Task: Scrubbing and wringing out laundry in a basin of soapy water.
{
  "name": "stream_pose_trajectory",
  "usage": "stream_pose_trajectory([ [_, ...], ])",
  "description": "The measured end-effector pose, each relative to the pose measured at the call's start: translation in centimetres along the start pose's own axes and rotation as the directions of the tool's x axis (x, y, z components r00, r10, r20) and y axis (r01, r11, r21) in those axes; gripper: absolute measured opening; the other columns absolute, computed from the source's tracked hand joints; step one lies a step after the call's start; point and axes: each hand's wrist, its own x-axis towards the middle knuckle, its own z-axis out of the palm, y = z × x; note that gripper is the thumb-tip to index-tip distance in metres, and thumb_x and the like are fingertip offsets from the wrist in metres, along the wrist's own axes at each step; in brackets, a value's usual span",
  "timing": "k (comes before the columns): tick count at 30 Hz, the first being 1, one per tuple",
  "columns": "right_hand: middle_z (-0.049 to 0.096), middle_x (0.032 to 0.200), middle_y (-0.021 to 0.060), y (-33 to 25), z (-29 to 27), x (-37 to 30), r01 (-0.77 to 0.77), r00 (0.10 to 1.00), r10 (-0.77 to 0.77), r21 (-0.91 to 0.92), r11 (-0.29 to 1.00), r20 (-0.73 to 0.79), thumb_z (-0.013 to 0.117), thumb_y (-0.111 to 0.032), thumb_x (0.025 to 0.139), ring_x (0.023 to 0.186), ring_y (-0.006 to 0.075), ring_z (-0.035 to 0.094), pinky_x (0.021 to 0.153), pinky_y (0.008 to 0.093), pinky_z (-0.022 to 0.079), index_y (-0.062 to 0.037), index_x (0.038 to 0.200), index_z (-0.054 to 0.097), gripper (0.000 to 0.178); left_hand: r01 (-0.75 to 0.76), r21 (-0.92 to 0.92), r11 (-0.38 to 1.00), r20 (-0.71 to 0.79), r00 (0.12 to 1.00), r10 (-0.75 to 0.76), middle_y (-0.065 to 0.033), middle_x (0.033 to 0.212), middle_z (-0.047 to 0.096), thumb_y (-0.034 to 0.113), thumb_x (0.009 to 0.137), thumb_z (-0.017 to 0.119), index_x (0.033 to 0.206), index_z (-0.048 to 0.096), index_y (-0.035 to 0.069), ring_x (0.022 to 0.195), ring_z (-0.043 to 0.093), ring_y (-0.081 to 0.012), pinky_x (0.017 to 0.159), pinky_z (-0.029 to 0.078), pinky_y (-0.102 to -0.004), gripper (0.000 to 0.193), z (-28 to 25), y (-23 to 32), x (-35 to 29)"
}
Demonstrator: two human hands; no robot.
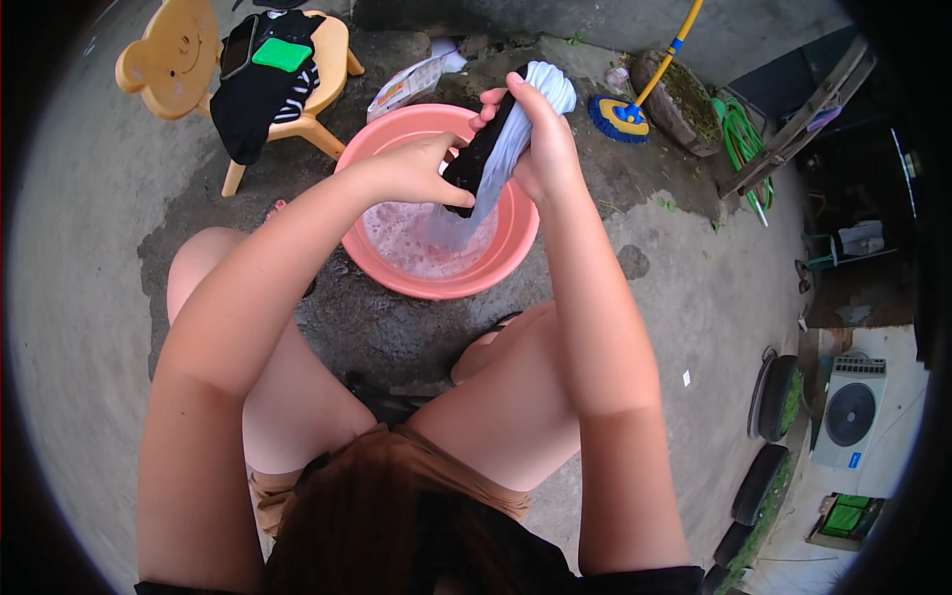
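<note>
Over a pink basin (436, 289) of foamy water, both hands hold up a wet cloth (511, 139). Its visible side is pale blue-white and gathered in folds; a black part runs along its left, and I cannot tell whether that is the same piece. My right hand (547, 149) is closed round the upper part, thumb on top. With thumb and fingers, my left hand (416, 171) grips the lower black end. The cloth's lower tip hangs blurred just above the suds, or touches them; which, I cannot tell.
A small yellow chair (174, 59) at the left bears dark clothes (243, 114), a black phone-like thing (239, 46) and a green block (282, 55). Behind the basin lies a plastic packet (407, 84). To the right are a yellow-handled brush (623, 117), a planter (679, 104) and a green hose (739, 139).
</note>
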Motion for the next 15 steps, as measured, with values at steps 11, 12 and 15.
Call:
stream_pose_trajectory([
  [11,0.062,0.08,0.0103,-0.9,0.5,-0.6,0.035,0.99,-0.058,0.182,0.983,0.125,0.056,-0.035,0.091,0.083,0.0242,0.061,0.088,0.0391,0.049,0.0019,0.095,0.06,0.037,-0.16,-0.274,0.948,-0.119,0.984,0.131,-0.0195,0.135,0.047,0.035,0.072,0.077,0.137,0.036,0.0,0.125,0.046,-0.0284,0.103,0.037,-0.0379,0.084,4.1,-0.5,1.0],
  [12,0.063,0.082,0.0112,-0.9,0.7,-0.7,0.081,0.99,-0.097,0.153,0.985,0.103,0.059,-0.033,0.09,0.083,0.0251,0.062,0.084,0.038,0.05,0.0028,0.097,0.06,0.037,-0.071,-0.363,0.929,-0.115,0.993,0.031,-0.0177,0.13,0.052,0.033,0.075,0.075,0.134,0.041,0.0,0.121,0.05,-0.0266,0.101,0.039,-0.0375,0.075,4.2,-0.1,1.0],
  [15,0.064,0.095,0.0118,-0.9,0.1,-0.5,0.155,0.975,-0.161,0.048,0.987,0.154,0.065,-0.031,0.086,0.092,0.0239,0.063,0.086,0.0356,0.049,0.0039,0.113,0.057,0.045,-0.029,-0.394,0.919,-0.119,0.993,-0.019,-0.0154,0.12,0.059,0.031,0.079,0.072,0.127,0.051,0.001,0.114,0.056,-0.0245,0.096,0.044,-0.0368,0.06,3.9,1.2,0.7],
])
